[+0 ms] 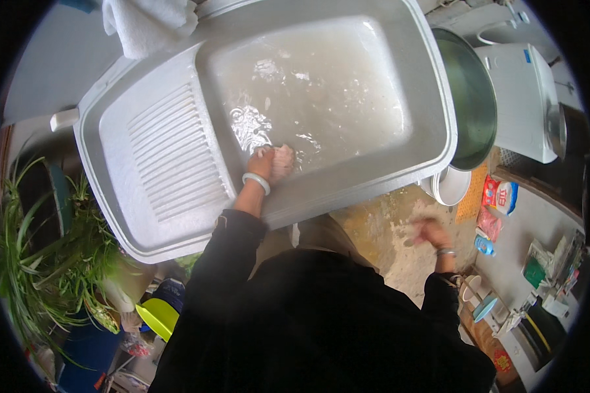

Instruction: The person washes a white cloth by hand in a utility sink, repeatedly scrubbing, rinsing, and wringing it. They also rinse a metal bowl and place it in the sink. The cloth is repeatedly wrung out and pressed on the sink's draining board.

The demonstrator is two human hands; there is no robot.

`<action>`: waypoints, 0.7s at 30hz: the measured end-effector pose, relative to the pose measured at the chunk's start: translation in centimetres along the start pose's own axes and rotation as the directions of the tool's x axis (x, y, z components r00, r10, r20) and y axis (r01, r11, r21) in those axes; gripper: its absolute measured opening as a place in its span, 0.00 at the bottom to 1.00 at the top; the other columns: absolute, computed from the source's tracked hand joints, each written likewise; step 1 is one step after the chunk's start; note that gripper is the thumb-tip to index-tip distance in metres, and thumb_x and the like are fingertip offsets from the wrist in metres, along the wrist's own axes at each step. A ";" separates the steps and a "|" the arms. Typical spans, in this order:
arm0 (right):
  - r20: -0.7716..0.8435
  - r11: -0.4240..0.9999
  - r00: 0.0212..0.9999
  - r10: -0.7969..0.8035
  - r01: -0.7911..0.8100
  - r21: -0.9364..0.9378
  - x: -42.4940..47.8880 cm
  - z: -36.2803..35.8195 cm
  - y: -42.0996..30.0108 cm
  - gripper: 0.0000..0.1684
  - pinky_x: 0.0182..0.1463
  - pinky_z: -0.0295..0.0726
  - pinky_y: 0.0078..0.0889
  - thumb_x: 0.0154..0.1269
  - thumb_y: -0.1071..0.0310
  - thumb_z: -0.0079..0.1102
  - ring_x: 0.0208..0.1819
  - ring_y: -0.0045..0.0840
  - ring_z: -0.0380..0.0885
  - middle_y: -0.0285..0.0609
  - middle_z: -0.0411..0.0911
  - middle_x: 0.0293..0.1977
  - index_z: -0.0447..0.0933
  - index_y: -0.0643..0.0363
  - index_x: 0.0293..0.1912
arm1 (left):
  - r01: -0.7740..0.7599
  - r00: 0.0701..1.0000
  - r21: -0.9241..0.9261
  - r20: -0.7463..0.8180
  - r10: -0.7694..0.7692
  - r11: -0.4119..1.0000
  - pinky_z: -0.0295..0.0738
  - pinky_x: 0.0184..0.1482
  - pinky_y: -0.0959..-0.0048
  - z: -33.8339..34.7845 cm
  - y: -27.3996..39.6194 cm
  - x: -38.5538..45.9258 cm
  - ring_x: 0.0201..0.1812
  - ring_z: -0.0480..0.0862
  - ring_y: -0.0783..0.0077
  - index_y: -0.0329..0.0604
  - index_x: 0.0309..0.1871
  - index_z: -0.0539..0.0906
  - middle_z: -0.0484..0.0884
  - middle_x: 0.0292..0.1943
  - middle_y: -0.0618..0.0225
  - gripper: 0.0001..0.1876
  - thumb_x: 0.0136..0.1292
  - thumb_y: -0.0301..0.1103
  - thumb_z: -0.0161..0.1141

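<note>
A large grey laundry sink (435,113) holds cloudy water (319,93) in its deep basin, with a ribbed washboard (177,152) moulded into its left part. Near the basin's lower left corner, my left hand (262,163) grips a wet pinkish cloth (282,162) at the water's surface; a pale bangle is on that wrist. My right hand (430,232) is outside the sink, over the floor at the right. It is blurred, its fingers look spread, and nothing shows in it. A white towel (150,24) hangs over the sink's upper left rim.
Right of the sink stand a large round tub of greenish water (467,98), a white bucket (452,185) and a white appliance (514,98). Detergent bags (497,196) and a blue bottle (485,244) lie beyond. Leafy potted plants (34,236) and a yellow-green plastic item (160,317) are at left.
</note>
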State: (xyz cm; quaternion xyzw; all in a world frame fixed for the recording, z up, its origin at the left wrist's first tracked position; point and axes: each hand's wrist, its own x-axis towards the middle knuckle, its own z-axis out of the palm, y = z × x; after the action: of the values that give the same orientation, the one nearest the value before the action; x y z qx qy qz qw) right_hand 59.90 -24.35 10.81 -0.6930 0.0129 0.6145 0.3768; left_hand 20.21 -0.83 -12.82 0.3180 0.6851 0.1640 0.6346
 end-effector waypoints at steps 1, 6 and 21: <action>-0.121 0.989 0.993 -0.010 -0.008 -0.148 -0.5 -0.6 1.0 0.12 0.22 0.77 0.22 0.65 0.66 0.58 0.29 0.26 0.84 0.47 0.82 0.35 0.75 0.65 0.42 | -0.016 1.000 0.044 0.000 0.016 0.999 0.78 0.42 0.70 0.1 1.0 -0.6 0.40 0.83 0.69 0.30 0.49 0.81 0.85 0.42 0.60 0.19 0.62 0.37 0.64; -0.357 0.787 0.839 -0.411 0.129 -0.604 0.8 3.2 -0.5 0.17 0.20 0.69 0.20 0.67 0.60 0.59 0.17 0.17 0.74 0.37 0.78 0.20 0.79 0.65 0.30 | -0.059 0.996 -0.093 0.054 0.064 0.994 0.78 0.43 0.69 1.0 4.9 -3.6 0.37 0.83 0.67 0.32 0.43 0.83 0.86 0.37 0.58 0.14 0.63 0.35 0.59; 0.556 -0.258 0.637 -0.534 0.503 -0.825 30.5 26.6 -5.7 0.11 0.38 0.83 0.44 0.67 0.69 0.49 0.35 0.44 0.83 0.53 0.83 0.32 0.79 0.61 0.43 | -0.183 0.983 -0.124 -0.039 0.179 0.975 0.79 0.39 0.73 -1.9 2.7 -1.1 0.35 0.83 0.73 0.33 0.46 0.82 0.85 0.37 0.64 0.13 0.62 0.32 0.64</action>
State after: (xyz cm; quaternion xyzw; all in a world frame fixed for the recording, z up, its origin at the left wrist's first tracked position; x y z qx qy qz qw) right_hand 47.69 7.66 -11.57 -0.6868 -0.6940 0.2143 0.0274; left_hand 18.92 0.81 -10.04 0.3358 0.6501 0.2685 0.6264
